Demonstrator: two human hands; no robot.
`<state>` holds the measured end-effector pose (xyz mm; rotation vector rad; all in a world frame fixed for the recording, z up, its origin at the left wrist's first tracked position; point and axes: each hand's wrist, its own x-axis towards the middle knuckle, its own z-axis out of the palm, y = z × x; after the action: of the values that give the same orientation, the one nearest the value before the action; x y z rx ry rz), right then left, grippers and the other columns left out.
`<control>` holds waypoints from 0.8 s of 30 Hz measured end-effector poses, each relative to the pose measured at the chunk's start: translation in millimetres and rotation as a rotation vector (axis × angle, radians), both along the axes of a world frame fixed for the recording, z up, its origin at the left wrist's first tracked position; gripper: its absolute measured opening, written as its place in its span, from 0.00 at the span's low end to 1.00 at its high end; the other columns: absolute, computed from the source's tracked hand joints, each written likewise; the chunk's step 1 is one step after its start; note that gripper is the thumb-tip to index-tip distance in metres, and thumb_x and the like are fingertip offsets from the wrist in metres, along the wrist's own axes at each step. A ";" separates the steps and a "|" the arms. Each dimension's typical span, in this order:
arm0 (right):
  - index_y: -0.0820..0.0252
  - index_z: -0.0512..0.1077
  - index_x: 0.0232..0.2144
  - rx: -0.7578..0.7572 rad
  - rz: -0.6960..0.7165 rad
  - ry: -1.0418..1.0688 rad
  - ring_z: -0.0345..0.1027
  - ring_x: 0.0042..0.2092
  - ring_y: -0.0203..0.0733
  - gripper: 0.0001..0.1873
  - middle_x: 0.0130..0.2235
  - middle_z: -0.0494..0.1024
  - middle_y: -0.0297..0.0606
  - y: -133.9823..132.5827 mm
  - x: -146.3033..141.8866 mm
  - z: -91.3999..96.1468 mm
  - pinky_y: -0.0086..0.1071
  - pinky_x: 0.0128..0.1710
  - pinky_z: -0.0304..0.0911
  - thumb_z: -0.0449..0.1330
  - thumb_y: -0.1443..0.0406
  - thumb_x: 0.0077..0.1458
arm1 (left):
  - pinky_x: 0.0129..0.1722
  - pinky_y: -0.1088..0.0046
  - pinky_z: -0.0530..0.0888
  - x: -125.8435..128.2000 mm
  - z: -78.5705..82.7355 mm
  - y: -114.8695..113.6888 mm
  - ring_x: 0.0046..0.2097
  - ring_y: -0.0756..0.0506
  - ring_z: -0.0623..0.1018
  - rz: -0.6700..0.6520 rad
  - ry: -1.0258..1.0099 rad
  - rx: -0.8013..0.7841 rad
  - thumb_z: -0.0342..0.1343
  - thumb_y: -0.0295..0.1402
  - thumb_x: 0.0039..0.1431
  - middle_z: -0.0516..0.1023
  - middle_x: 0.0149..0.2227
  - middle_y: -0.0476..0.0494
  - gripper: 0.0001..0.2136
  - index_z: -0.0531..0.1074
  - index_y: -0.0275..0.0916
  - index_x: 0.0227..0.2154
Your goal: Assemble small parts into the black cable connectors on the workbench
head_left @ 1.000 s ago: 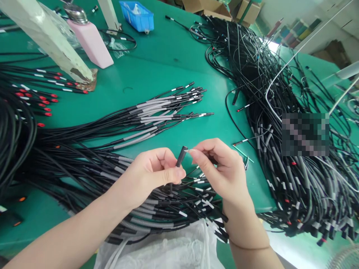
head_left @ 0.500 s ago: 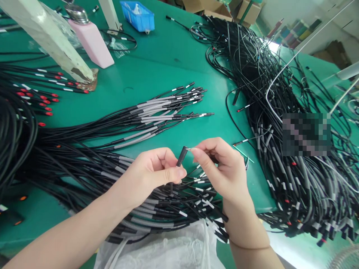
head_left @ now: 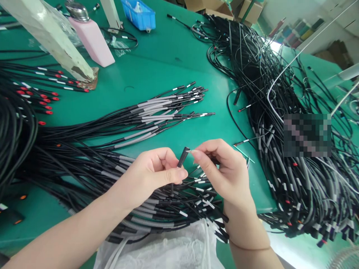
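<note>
My left hand pinches the end of a black cable, holding its tip tilted upward over the green table. My right hand is closed in a pinch just right of that tip, with a small pale piece at its fingertips touching the cable end. Both hands hover above a bundle of black cables with grey sleeves and white bands lying near the table's front edge.
A second fanned cable bundle lies mid-table. A large tangled cable pile fills the right side; red-tipped cables lie left. A pink bottle, a blue bin, a white post and a white bag are nearby.
Hands stay almost still; the right fingertips keep the small pale piece against the cable tip. The view shifts slightly.
</note>
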<state>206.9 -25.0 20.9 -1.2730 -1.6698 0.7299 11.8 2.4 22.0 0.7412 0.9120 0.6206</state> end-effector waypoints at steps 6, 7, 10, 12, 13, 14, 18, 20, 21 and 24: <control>0.55 0.73 0.34 -0.030 0.058 0.017 0.67 0.26 0.32 0.07 0.29 0.79 0.29 1.2 0.0 -0.2 0.27 0.25 0.63 0.64 0.66 0.68 | 0.26 0.78 0.67 1.0 -0.2 1.7 0.23 0.53 0.71 -0.007 0.019 0.006 0.75 0.26 0.42 0.76 0.19 0.55 0.15 0.72 0.40 0.19; 0.55 0.73 0.35 -0.017 0.051 0.011 0.66 0.26 0.32 0.07 0.29 0.79 0.29 1.5 -0.7 -0.2 0.27 0.25 0.62 0.64 0.66 0.68 | 0.26 0.77 0.67 1.4 -0.3 1.8 0.23 0.52 0.71 -0.006 0.026 0.011 0.76 0.26 0.43 0.76 0.19 0.55 0.15 0.72 0.40 0.19; 0.55 0.72 0.34 -0.002 0.064 -0.026 0.63 0.25 0.31 0.08 0.29 0.78 0.29 2.0 -2.8 -0.7 0.27 0.23 0.59 0.64 0.66 0.68 | 0.26 0.77 0.67 2.5 -0.6 1.3 0.23 0.52 0.71 -0.006 0.021 0.015 0.76 0.28 0.42 0.75 0.19 0.56 0.16 0.71 0.40 0.18; 0.55 0.70 0.32 -0.020 0.077 -0.014 0.61 0.24 0.31 0.10 0.27 0.76 0.28 1.9 -3.2 -1.0 0.27 0.22 0.57 0.65 0.64 0.68 | 0.26 0.77 0.67 2.4 -1.1 0.3 0.23 0.52 0.71 -0.012 0.006 0.005 0.76 0.27 0.41 0.75 0.18 0.56 0.16 0.71 0.40 0.18; 0.55 0.70 0.32 -0.041 0.094 0.005 0.59 0.23 0.31 0.11 0.26 0.74 0.27 1.7 -3.0 -0.9 0.27 0.21 0.56 0.66 0.63 0.68 | 0.26 0.78 0.67 2.1 -1.3 -0.2 0.23 0.53 0.71 -0.014 -0.001 0.001 0.76 0.27 0.41 0.75 0.18 0.56 0.16 0.71 0.40 0.18; 0.55 0.69 0.31 -0.067 0.118 0.027 0.58 0.23 0.31 0.12 0.24 0.73 0.26 1.4 -2.6 -0.8 0.27 0.21 0.55 0.66 0.62 0.67 | 0.26 0.78 0.67 1.6 -1.4 -0.6 0.23 0.53 0.71 -0.015 -0.003 0.001 0.76 0.27 0.42 0.75 0.18 0.56 0.15 0.71 0.40 0.18; 0.55 0.71 0.33 -0.085 0.119 0.085 0.62 0.24 0.32 0.10 0.26 0.74 0.27 0.3 -1.5 -0.6 0.27 0.23 0.59 0.66 0.64 0.67 | 0.26 0.78 0.68 -0.2 0.0 -0.6 0.23 0.52 0.72 -0.001 0.003 0.023 0.74 0.27 0.44 0.77 0.18 0.55 0.14 0.72 0.40 0.18; 0.54 0.71 0.35 -0.029 0.035 0.071 0.65 0.26 0.32 0.07 0.28 0.76 0.28 0.1 -2.1 -1.1 0.28 0.25 0.61 0.65 0.65 0.68 | 0.25 0.78 0.67 -0.2 1.5 0.1 0.23 0.52 0.72 0.000 0.018 0.034 0.74 0.28 0.44 0.77 0.19 0.54 0.14 0.72 0.40 0.17; 0.54 0.71 0.35 -0.002 0.002 0.054 0.65 0.26 0.32 0.07 0.28 0.76 0.28 0.2 -2.6 -1.4 0.28 0.25 0.62 0.64 0.66 0.68 | 0.25 0.78 0.67 0.0 2.2 0.4 0.22 0.52 0.72 0.001 0.024 0.040 0.73 0.29 0.44 0.77 0.18 0.54 0.14 0.72 0.40 0.17; 0.54 0.71 0.35 0.064 -0.033 -0.008 0.63 0.25 0.32 0.07 0.28 0.76 0.28 0.8 -4.8 -2.1 0.28 0.24 0.62 0.63 0.67 0.67 | 0.25 0.77 0.67 0.9 3.6 0.7 0.22 0.52 0.72 0.002 0.036 0.047 0.73 0.30 0.44 0.77 0.18 0.53 0.13 0.72 0.41 0.17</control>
<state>202.1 -24.2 18.8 -1.2568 -1.6618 0.6471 12.7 3.1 25.6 0.7960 0.9338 0.6342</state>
